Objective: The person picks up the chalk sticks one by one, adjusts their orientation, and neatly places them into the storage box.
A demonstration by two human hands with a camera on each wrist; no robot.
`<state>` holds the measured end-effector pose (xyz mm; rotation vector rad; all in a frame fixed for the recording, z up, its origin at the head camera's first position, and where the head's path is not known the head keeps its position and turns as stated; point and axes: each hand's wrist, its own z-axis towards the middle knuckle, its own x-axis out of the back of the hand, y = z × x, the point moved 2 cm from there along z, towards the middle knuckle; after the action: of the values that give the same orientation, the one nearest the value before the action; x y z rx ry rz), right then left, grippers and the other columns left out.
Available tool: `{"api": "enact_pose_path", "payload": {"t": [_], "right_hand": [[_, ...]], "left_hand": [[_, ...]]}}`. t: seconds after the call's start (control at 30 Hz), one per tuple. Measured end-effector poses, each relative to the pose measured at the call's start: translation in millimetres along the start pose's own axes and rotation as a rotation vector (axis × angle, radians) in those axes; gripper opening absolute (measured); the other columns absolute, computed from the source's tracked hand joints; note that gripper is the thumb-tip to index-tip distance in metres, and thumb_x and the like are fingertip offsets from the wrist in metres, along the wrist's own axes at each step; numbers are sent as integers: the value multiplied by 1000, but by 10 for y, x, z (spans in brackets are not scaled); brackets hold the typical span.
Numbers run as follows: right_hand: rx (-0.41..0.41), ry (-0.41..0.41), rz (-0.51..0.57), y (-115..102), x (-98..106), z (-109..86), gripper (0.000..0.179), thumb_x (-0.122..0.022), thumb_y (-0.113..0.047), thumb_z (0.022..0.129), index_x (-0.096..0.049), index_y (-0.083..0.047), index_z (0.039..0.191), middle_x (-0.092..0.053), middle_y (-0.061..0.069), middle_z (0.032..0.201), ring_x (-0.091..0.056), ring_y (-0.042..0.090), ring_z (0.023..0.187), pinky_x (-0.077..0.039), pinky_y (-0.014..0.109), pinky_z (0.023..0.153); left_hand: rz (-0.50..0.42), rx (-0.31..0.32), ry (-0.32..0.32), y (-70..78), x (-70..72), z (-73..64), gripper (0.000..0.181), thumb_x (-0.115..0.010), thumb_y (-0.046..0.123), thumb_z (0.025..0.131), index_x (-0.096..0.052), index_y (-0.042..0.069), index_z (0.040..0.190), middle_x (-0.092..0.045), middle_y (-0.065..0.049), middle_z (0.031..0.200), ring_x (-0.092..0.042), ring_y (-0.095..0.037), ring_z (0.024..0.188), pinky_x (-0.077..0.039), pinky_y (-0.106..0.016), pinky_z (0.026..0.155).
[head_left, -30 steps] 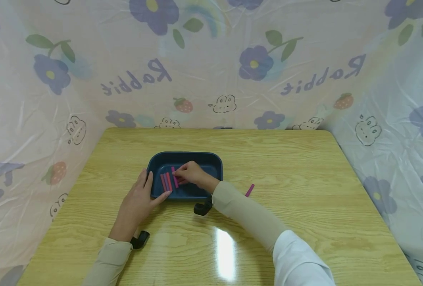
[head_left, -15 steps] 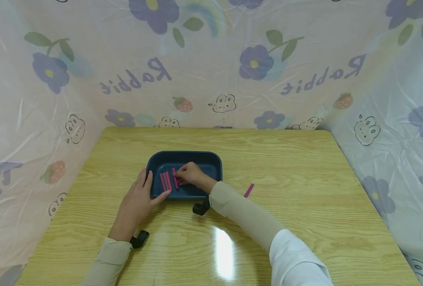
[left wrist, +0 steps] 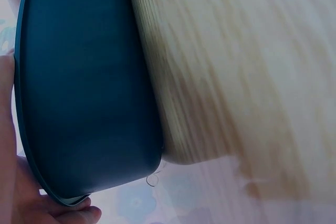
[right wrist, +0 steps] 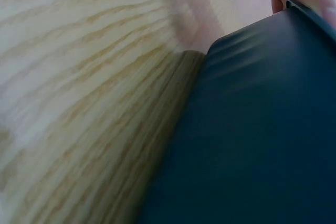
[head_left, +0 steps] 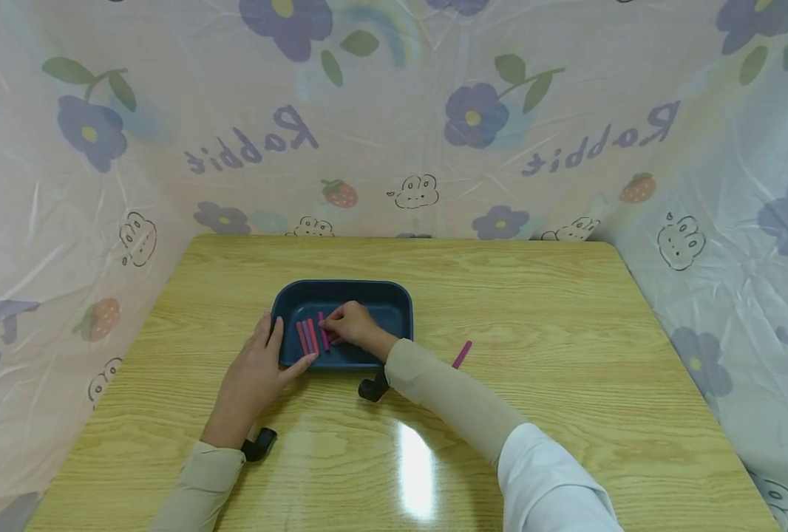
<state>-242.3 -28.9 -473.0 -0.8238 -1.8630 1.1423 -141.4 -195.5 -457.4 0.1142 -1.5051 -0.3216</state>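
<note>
A dark blue tray (head_left: 367,358) with raised walls stands left of the table's middle in the head view. My left hand (head_left: 250,377) grips its near left corner, thumb on the near rim and fingers along the left side. Its fingertips (left wrist: 79,216) bend around the rim in the left wrist view. Inside the tray, my right hand (head_left: 355,325) pinches a magenta stick (head_left: 325,341) between thumb and fingers. Just left of that stick, a brownish-red stick (head_left: 302,338), a purple stick (head_left: 310,338) and a red stick (head_left: 313,337) lie side by side. The tray's wall (right wrist: 252,129) fills much of the right wrist view.
Another magenta stick (head_left: 462,355) lies on the wooden table (head_left: 534,295), right of the tray and beside my right sleeve (head_left: 454,391), which partly covers it. Black wrist cameras hang at both wrists. A patterned cloth (head_left: 381,133) hangs behind the table and at its sides.
The head view has shifted slightly. Both hands stay in about the same places, with the right hand keeping its pinch on the magenta stick.
</note>
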Motion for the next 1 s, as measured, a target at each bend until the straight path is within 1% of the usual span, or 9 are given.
{"api": "enact_pose_path", "payload": {"t": [0.17,0.3,0.4,0.57,0.77,1.0], "right_hand": [[10,6,-11,15,-7,17,17,-63,-11,89,-71,4,91,-68,9,77,-67,17,65,-55,26,59],[28,7,-21,7,-7,12,17,-63,-10,89,-71,4,91,-69,10,77,-67,18,65,-55,27,59],[31,4,-27,6,-6,9,17,-63,-11,89,-71,4,92,-69,11,77,-68,19,67,-56,28,60],[26,5,-42,17,-15,14,18,-64,-13,89,-72,3,91,-69,9,77,-67,18,67,-56,28,59],[33,-2,-45,7,-22,8,18,-63,-13,89,-72,3,93,-69,9,78,-67,18,68,-56,28,60],[44,-10,-27,-4,-12,-8,18,-62,-11,90,-71,4,94,-69,11,80,-68,20,69,-56,28,61]], "left_hand": [[3,1,-2,4,4,4,103,-40,74,81,-21,-3,146,-10,-26,151,-24,-45,132,-30,-57,100],[-1,7,-8,7,6,8,100,-46,70,82,-21,-4,146,-10,-26,151,-24,-45,132,-30,-57,101],[-1,8,-10,9,6,7,100,-48,68,83,-20,-4,146,-10,-26,151,-24,-46,132,-30,-57,100],[1,5,-9,12,14,-1,100,-45,70,83,-21,-4,146,-10,-26,150,-25,-47,130,-31,-57,100],[-6,6,-9,7,15,3,100,-47,69,83,-21,-3,146,-11,-26,150,-25,-46,131,-30,-58,100],[-4,-3,-4,8,14,-2,103,-39,75,81,-21,-3,146,-11,-26,150,-26,-46,131,-32,-57,100]]}}
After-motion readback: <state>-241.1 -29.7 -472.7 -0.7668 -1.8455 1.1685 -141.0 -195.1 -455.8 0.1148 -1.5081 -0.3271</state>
